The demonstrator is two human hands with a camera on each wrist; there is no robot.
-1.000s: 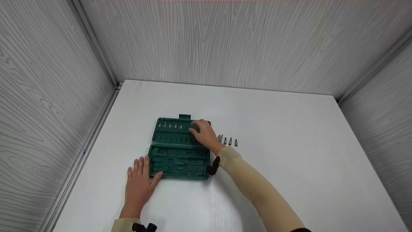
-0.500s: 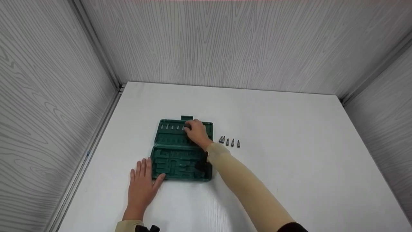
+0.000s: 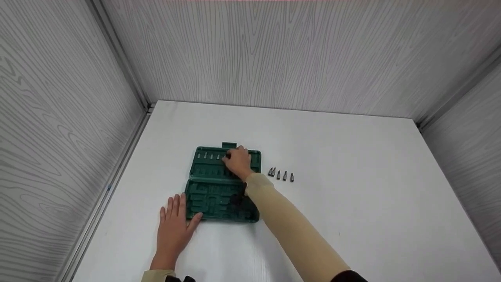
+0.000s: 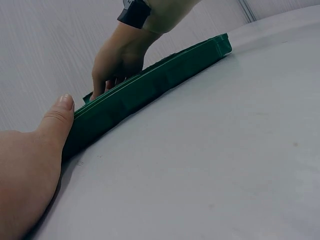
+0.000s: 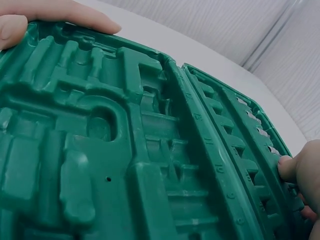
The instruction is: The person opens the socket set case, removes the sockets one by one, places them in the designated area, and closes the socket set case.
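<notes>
1. So the open green plastic case with moulded slots [image 3: 211,205] is lying on the white surface [image 3: 352,188], a bit left of the middle, its hinge running left to right between the near and far halves.
2. The left hand [image 3: 173,229] is bracing the case's near left corner. Its fingers are staying pretty straight along the left edge, and the thumb is pressing on the near edge; it isn't gripping anything.
3. The right hand [image 3: 239,161] is reaching over the far half, fingers bent down into it. The thumb is resting at the row of slots, right by the last visible silver bit. Can't tell if it's pinching something, since the fingertips are hiding whatever's under them.
4. Four small silver metal bits [image 3: 211,156] are showing in that far row, left of the right hand.
5. Five dark grey pointed metal bits [image 3: 278,175] are lying on the surface just right of the case, tips facing far, the two leftmost crowding close together.
6. A little green latch tab [image 3: 229,145] is sticking out from the far edge.
7. A beige sleeve [image 3: 289,223] is covering the right arm, and a grey wood-grain wall [image 3: 274,51] is standing behind everything.
</notes>
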